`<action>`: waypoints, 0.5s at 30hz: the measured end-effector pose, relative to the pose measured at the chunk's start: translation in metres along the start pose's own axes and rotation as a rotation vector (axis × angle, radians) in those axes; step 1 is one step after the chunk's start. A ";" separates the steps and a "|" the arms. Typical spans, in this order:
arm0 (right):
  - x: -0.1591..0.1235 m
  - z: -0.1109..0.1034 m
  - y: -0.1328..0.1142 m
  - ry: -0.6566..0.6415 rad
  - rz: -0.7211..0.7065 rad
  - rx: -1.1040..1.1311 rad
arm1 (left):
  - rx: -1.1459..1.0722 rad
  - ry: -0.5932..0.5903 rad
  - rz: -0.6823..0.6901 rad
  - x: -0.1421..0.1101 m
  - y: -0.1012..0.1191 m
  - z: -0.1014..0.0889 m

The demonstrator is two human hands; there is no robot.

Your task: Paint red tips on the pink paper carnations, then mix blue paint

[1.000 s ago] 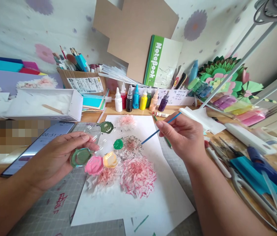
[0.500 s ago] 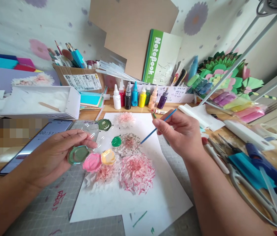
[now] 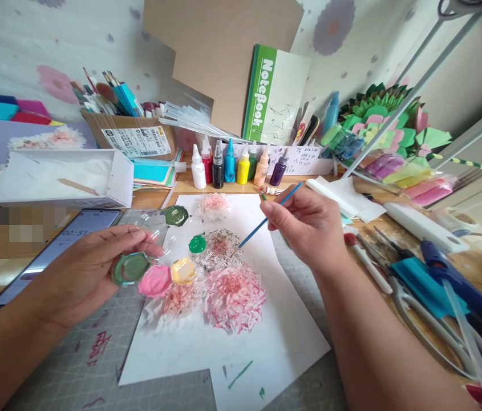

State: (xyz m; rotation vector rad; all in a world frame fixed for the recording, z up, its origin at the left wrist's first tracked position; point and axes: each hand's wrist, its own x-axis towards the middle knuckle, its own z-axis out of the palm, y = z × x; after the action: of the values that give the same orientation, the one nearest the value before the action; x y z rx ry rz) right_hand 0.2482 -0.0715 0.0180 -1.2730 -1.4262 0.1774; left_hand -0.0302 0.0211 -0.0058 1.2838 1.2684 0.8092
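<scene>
My left hand (image 3: 90,268) holds a clear plastic paint palette (image 3: 161,251) by its edge, thumb on top; its wells hold green, pink, yellow and dark green paint. My right hand (image 3: 307,225) pinches a thin blue paintbrush (image 3: 266,220), with the tip pointing down-left over a speckled paper flower (image 3: 221,245). Pink-tipped white paper flowers (image 3: 234,297) lie on a white sheet (image 3: 232,342) below the palette. Another small pink flower (image 3: 213,205) sits at the sheet's top.
A row of paint bottles (image 3: 234,165) stands behind the sheet. A phone (image 3: 56,248) lies left, a white box (image 3: 61,177) behind it. Scissors, a glue gun (image 3: 458,279) and tools crowd the right. A notebook (image 3: 272,97) and cardboard lean at the back.
The view has shifted a little, so everything sits slightly lower-left. Both hands keep their grips; the brush tip stays over the speckled flower.
</scene>
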 end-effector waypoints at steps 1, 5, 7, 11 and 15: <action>0.000 0.000 0.000 -0.013 -0.002 -0.011 | -0.019 -0.001 -0.016 0.000 0.000 0.000; 0.000 0.000 -0.001 0.016 -0.009 -0.004 | -0.145 -0.014 -0.120 0.001 0.000 -0.002; 0.001 0.001 -0.001 0.031 0.002 0.030 | -0.159 -0.029 -0.131 0.002 -0.001 -0.003; 0.001 0.002 0.000 -0.020 0.012 0.009 | -0.168 -0.022 -0.146 0.003 -0.002 -0.003; 0.001 0.000 0.001 0.032 0.014 -0.005 | -0.175 -0.016 -0.137 -0.001 0.003 -0.001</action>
State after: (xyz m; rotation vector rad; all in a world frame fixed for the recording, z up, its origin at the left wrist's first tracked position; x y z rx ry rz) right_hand 0.2494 -0.0699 0.0180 -1.2843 -1.3912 0.1621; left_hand -0.0303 0.0208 -0.0025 1.0503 1.2303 0.7924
